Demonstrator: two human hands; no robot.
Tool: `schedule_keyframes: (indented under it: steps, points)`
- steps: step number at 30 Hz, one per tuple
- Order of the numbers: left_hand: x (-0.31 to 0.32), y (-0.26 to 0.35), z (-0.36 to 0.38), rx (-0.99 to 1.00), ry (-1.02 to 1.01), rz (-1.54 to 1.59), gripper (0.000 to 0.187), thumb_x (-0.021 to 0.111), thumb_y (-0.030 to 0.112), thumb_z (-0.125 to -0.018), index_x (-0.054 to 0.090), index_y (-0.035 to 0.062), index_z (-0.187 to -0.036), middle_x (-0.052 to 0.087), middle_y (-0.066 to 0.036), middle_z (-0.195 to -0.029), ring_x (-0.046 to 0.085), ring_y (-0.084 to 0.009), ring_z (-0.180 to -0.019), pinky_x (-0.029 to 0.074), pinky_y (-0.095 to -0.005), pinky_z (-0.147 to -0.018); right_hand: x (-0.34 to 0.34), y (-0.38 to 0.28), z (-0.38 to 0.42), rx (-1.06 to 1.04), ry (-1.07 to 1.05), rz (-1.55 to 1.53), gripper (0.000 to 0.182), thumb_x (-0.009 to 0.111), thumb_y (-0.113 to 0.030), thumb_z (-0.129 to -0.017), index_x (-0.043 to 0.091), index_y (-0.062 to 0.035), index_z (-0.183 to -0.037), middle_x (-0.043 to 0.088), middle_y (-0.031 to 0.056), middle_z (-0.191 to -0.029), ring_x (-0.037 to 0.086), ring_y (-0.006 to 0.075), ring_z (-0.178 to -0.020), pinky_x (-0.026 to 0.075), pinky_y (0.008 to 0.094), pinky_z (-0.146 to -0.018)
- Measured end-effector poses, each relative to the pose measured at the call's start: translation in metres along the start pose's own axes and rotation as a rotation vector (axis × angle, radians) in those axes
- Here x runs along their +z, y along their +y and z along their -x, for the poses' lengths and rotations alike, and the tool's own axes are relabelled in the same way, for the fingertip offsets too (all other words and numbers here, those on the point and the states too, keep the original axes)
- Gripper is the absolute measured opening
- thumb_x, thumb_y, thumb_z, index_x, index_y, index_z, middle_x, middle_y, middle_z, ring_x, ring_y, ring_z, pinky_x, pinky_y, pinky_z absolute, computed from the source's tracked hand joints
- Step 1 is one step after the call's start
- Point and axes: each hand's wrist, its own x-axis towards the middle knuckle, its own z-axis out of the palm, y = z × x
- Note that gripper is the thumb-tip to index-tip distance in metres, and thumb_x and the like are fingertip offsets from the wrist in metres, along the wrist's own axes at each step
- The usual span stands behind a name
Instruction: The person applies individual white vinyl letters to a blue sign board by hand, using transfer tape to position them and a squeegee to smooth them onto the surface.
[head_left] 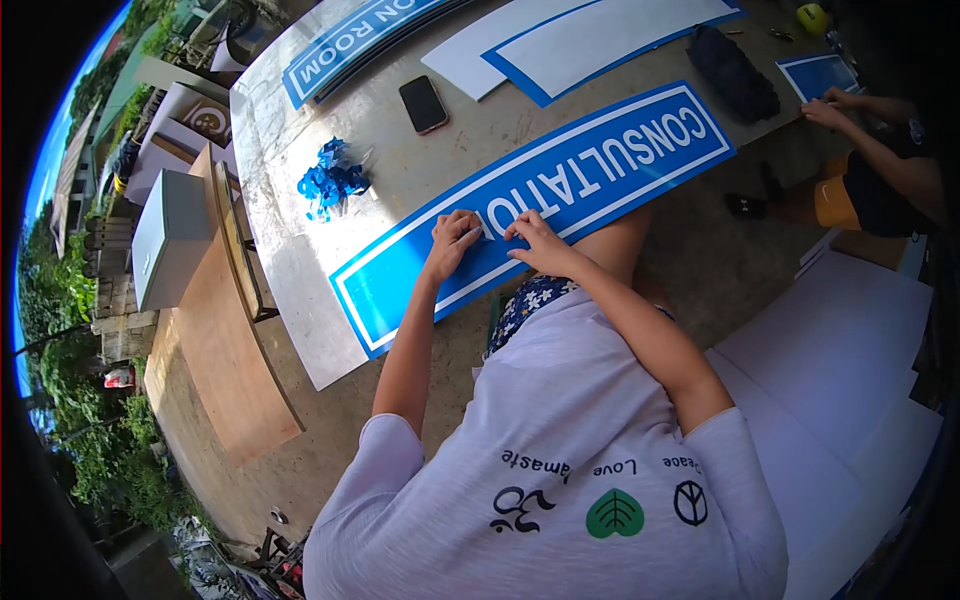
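A long blue sign point(385, 290) with a white border and white letters reading "CONSULTATIO" lies along the table's near edge, upside down to me. My left hand point(455, 243) rests on it just left of the last letters, its fingers curled and pinched together. A small white bit shows by those fingertips, too small to name. Beside it, my right hand point(543, 246) hovers at or touches the sign near the letter O. Its fingers are bent, with a gap between thumb and forefinger.
On the table point(300, 290) lie a phone point(424, 105), tangled blue strips point(333, 182), a stack of blue signs point(365, 40), white panels point(600, 45) and a dark cloth bundle point(733, 75). Another person's hands point(832, 108) hold a small blue sign point(815, 75) at right. White sheets point(820, 370) lie behind me.
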Motion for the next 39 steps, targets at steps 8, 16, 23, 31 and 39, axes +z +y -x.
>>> schedule_keyframes:
  steps: [8, 16, 23, 31, 39]
  points:
    - [0.007, 0.002, 0.001, 0.033, 0.044, -0.113, 0.021, 0.066, 0.034, -0.085, 0.063, 0.0128, -0.086, 0.061, 0.002, -0.115, 0.043, -0.0217, -0.105, 0.022, -0.0399, -0.100, 0.001, 0.004, 0.000, -0.068, 0.028, 0.052, 0.031, 0.074, -0.010, -0.079, 0.058, -0.0085, -0.106, 0.042, 0.0124, -0.118, 0.052, 0.0273, -0.107, 0.045, 0.0358, -0.096]
    - [0.006, -0.024, -0.002, -0.012, -0.033, 0.193, 0.028, 0.077, 0.016, -0.073, 0.053, 0.0151, -0.088, 0.063, 0.006, -0.091, 0.048, -0.0209, -0.093, 0.027, -0.0394, -0.092, 0.000, 0.005, 0.000, -0.018, -0.009, 0.001, 0.029, 0.074, -0.012, -0.079, 0.060, -0.0084, -0.104, 0.042, 0.0135, -0.120, 0.049, 0.0309, -0.115, 0.042, 0.0377, -0.099]
    - [0.009, 0.006, 0.006, 0.070, 0.038, -0.188, 0.034, 0.080, 0.021, -0.072, 0.065, 0.0235, -0.102, 0.062, 0.008, -0.086, 0.048, -0.0173, -0.094, 0.025, -0.0386, -0.091, -0.003, 0.003, 0.002, -0.016, -0.011, -0.006, 0.028, 0.074, -0.012, -0.080, 0.061, -0.0076, -0.104, 0.042, 0.0130, -0.121, 0.052, 0.0275, -0.108, 0.043, 0.0366, -0.098]
    - [0.016, 0.002, 0.005, 0.167, 0.114, -0.272, 0.005, 0.075, 0.021, -0.074, 0.071, 0.0201, -0.077, 0.060, 0.004, -0.084, 0.051, -0.0181, -0.090, 0.027, -0.0421, -0.088, -0.003, 0.001, 0.004, -0.047, -0.001, -0.005, 0.028, 0.074, -0.010, -0.079, 0.061, -0.0070, -0.103, 0.043, 0.0119, -0.118, 0.053, 0.0263, -0.103, 0.046, 0.0353, -0.095]
    - [0.022, 0.002, 0.004, 0.187, 0.170, -0.341, 0.008, 0.073, 0.019, -0.076, 0.069, 0.0178, -0.083, 0.055, -0.002, -0.102, 0.052, -0.0209, -0.099, 0.027, -0.0438, -0.084, -0.004, 0.003, 0.006, -0.077, 0.001, -0.009, 0.026, 0.074, -0.011, -0.080, 0.061, -0.0070, -0.103, 0.044, 0.0130, -0.117, 0.054, 0.0279, -0.104, 0.045, 0.0361, -0.096]
